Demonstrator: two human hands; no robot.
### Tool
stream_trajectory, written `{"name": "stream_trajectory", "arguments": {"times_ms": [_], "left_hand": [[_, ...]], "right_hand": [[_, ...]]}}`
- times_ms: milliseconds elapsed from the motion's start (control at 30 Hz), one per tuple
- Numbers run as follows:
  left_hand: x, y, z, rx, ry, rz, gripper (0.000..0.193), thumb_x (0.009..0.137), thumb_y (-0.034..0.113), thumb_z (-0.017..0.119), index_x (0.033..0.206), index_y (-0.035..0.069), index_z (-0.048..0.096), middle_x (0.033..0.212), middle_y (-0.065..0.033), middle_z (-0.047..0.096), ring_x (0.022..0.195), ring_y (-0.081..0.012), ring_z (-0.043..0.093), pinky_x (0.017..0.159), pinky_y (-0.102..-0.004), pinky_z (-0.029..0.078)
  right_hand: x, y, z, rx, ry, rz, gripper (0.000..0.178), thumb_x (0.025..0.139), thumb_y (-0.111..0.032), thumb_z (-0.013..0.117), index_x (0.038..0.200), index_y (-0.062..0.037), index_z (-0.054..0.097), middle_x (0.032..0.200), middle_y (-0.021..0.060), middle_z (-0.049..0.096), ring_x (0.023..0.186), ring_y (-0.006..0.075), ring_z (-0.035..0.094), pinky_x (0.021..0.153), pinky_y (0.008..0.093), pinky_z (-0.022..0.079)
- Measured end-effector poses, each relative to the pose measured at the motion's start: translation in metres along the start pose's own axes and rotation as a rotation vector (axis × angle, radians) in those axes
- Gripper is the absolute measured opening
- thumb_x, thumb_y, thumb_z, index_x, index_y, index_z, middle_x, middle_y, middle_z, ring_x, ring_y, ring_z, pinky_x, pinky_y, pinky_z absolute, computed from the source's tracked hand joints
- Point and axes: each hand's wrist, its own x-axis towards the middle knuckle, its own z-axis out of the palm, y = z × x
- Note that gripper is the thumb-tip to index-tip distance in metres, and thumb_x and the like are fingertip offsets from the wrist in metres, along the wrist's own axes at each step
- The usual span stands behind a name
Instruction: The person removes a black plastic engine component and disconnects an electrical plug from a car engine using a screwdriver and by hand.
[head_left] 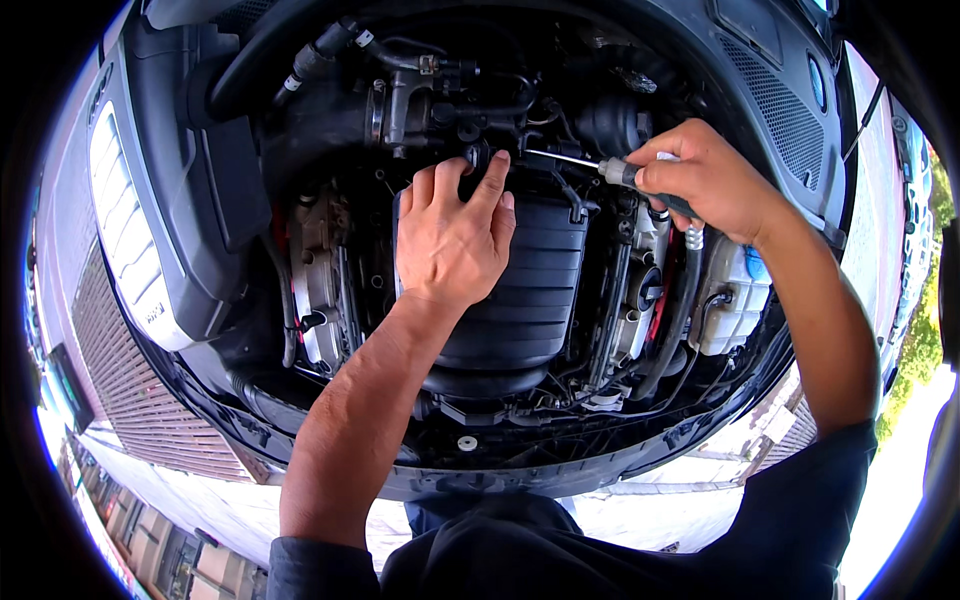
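My right hand [695, 180] is closed around the handle of a screwdriver [618, 172], held nearly level over the engine. Its thin metal shaft points left, and the tip ends close to the black fittings at the back of the engine. My left hand [455, 235] rests palm down over the ribbed black intake manifold [515, 315]. Its fingers are apart and reach forward, with the index and middle fingertips at a small black plug-like part [478, 156]. What lies beneath the left palm is hidden.
A metal pipe housing [405, 110] with a hose clamp stands behind my left hand. At right is a whitish fluid reservoir [722, 310] with a blue cap. A large cover with silver slats [122, 200] lies at left. Hoses and cables surround the engine.
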Motion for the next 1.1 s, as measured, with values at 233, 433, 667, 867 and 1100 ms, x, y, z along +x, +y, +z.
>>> {"name": "stream_trajectory", "arguments": {"times_ms": [233, 433, 667, 867, 1100], "left_hand": [[-0.001, -0.002, 0.001, 0.023, 0.007, 0.014, 0.037, 0.100, 0.028, 0.061, 0.135, 0.017, 0.069, 0.118, -0.0129, 0.061, 0.107, -0.0320, 0.059, 0.091, -0.0450, 0.048], [0.000, 0.002, 0.000, 0.011, 0.002, 0.003, 0.037, 0.100, 0.028, 0.061, 0.136, 0.018, 0.069, 0.118, -0.0126, 0.061, 0.107, -0.0318, 0.059, 0.091, -0.0451, 0.048], [-0.005, 0.001, 0.000, 0.000, -0.007, -0.011, 0.037, 0.101, 0.029, 0.060, 0.136, 0.019, 0.068, 0.118, -0.0131, 0.061, 0.107, -0.0325, 0.058, 0.093, -0.0456, 0.048], [0.000, 0.000, 0.000, 0.002, -0.002, -0.012, 0.037, 0.102, 0.028, 0.060, 0.136, 0.018, 0.068, 0.119, -0.0142, 0.061, 0.108, -0.0328, 0.058, 0.093, -0.0457, 0.048], [-0.001, 0.001, -0.002, -0.009, -0.002, -0.007, 0.036, 0.100, 0.026, 0.061, 0.134, 0.016, 0.069, 0.118, -0.0141, 0.061, 0.108, -0.0326, 0.058, 0.092, -0.0457, 0.048]], "right_hand": [[-0.007, 0.001, 0.018, 0.048, 0.041, -0.014, 0.023, 0.090, -0.017, 0.064, 0.083, 0.0042, 0.070, 0.062, 0.0023, 0.056, 0.047, 0.0096, 0.049, 0.048, 0.0269, 0.040], [-0.003, 0.013, 0.043, 0.140, 0.122, -0.036, 0.026, 0.091, -0.019, 0.063, 0.078, 0.0036, 0.068, 0.058, 0.0022, 0.053, 0.046, 0.0116, 0.052, 0.048, 0.0283, 0.042], [-0.002, 0.006, 0.054, 0.077, 0.123, 0.044, 0.030, 0.097, -0.016, 0.063, 0.113, 0.0067, 0.071, 0.072, 0.0036, 0.060, 0.051, 0.0086, 0.056, 0.043, 0.0230, 0.038], [-0.009, 0.026, 0.059, 0.256, 0.169, 0.004, 0.032, 0.097, -0.016, 0.063, 0.119, 0.0067, 0.070, 0.075, 0.0051, 0.063, 0.054, 0.0094, 0.058, 0.046, 0.0222, 0.041], [-0.019, 0.042, 0.078, 0.390, 0.243, -0.038, 0.037, 0.096, -0.017, 0.064, 0.122, 0.0087, 0.068, 0.080, 0.0081, 0.066, 0.055, 0.0102, 0.060, 0.047, 0.0226, 0.042]]}}
